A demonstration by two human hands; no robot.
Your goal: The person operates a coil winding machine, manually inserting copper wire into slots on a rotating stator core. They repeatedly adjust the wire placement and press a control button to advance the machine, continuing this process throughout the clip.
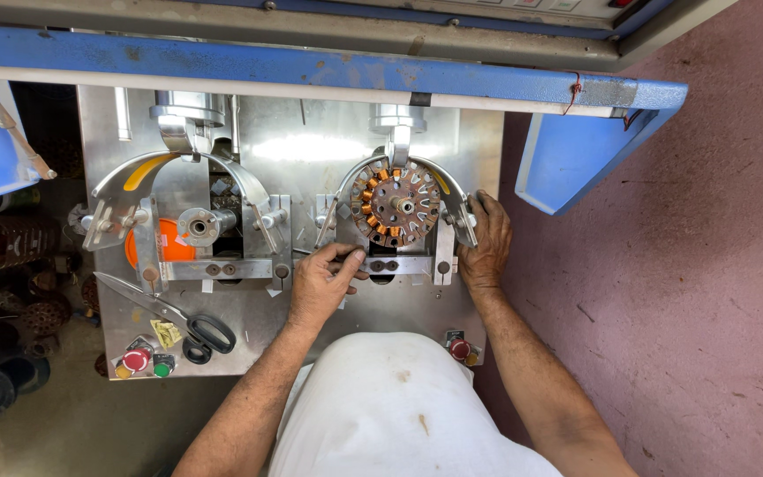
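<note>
Hands apart: left hand (321,284) pinches crossbar (390,264) below stator (396,202), right hand (486,240) grips guide arm (463,221), steadying fixture at machine plate (311,146)'s right edge.

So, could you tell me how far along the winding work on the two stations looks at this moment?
Partly done: the round metal stator with copper coils sits mounted on the right station, only some slots showing copper. In hand: the left hand rests on the horizontal steel bar below it, and the right hand touches the curved steel guide arm. Left: the bare steel spindle on the left station carries no stator.
</note>
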